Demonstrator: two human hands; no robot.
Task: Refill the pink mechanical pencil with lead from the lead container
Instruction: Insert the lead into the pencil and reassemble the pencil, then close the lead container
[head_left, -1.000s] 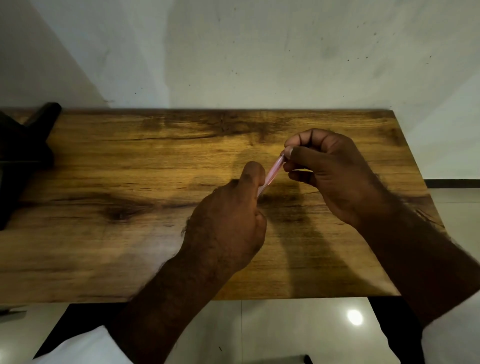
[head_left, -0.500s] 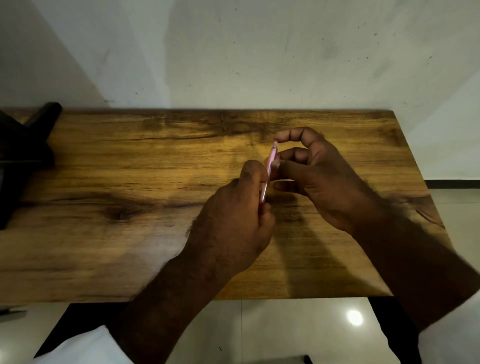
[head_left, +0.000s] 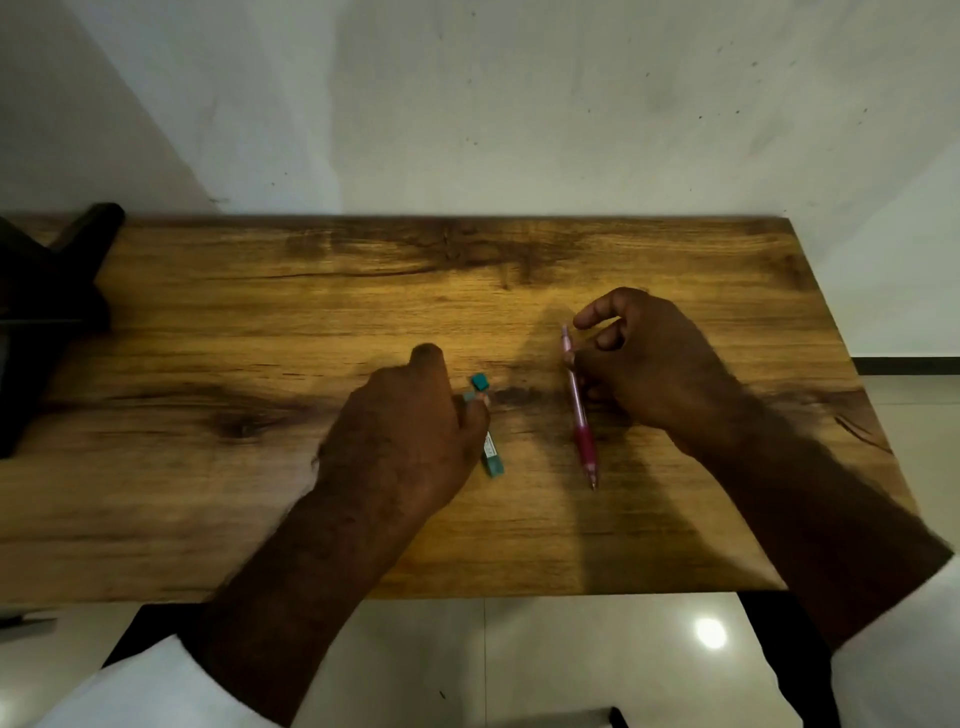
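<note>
The pink mechanical pencil (head_left: 581, 415) lies nearly lengthwise on the wooden table (head_left: 260, 322), its tip towards me. My right hand (head_left: 649, 364) touches its upper end with thumb and middle fingers, the index finger lifted. To the left lies the teal lead container (head_left: 492, 457). My left hand (head_left: 405, 431) covers its middle with the fingers closed around it. Only the container's cap end and lower end show.
A dark stand-like object (head_left: 47, 312) sits at the table's far left edge. A white wall rises right behind the table. The table's near edge and a glossy tiled floor (head_left: 571, 649) lie below my forearms.
Both hands held the pencil raised between them. Now the pencil is down on the table by my right hand, and my left hand has let go of it and closed on the teal lead container.
</note>
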